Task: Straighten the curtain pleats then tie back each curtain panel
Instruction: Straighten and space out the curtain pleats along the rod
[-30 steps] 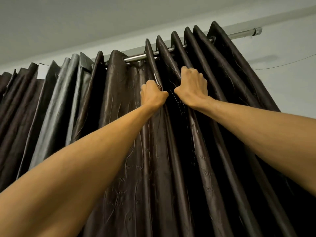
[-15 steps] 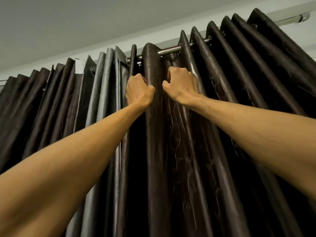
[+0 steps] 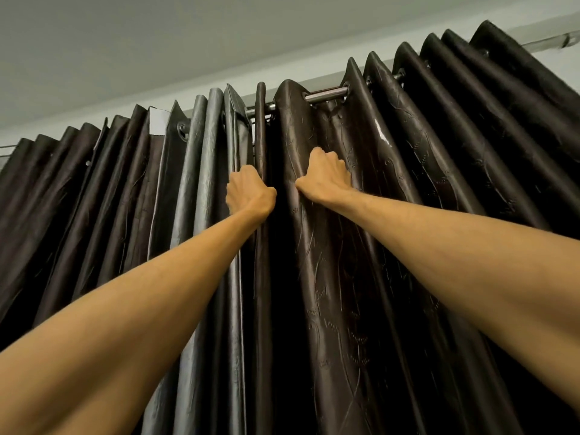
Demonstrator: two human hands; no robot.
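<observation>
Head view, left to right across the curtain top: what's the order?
White label → grey pleats → left hand → right hand, both gripping the curtain → rod end.

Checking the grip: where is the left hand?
Head view, centre: the left hand grips the curtain below the rod, just left of the right hand.

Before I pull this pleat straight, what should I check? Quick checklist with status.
1. Left hand grips a fold at the panel edge: ok.
2. Right hand grips the broad pleat: ok.
3. Eyelets seated on the rod: ok where visible.
4. Pleat widths even: not ok, the broad pleat is wider than its neighbours.
5. Tie-back at hand: cannot tell, none in view.
</observation>
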